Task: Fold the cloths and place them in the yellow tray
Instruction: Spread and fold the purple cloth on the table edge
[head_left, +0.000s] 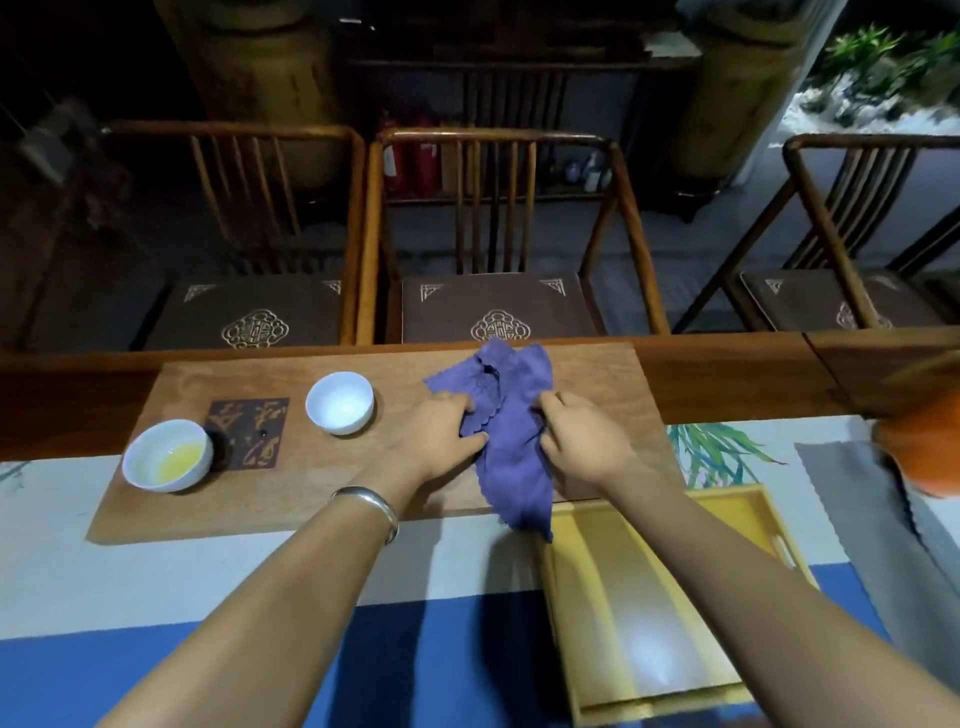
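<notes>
A purple cloth with scalloped edges lies crumpled on the wooden board, its lower end hanging over the board's near edge onto the corner of the yellow tray. My left hand pinches the cloth's left edge. Gripping its right side is my right hand. The yellow tray sits below and to the right of the hands, with nothing else inside it. A grey cloth lies flat at the right, partly under an orange cloth at the frame's edge.
Two white cups stand on the board: one with yellow liquid at the left, one nearer the middle. A dark carved tile lies between them. Wooden chairs line the table's far side.
</notes>
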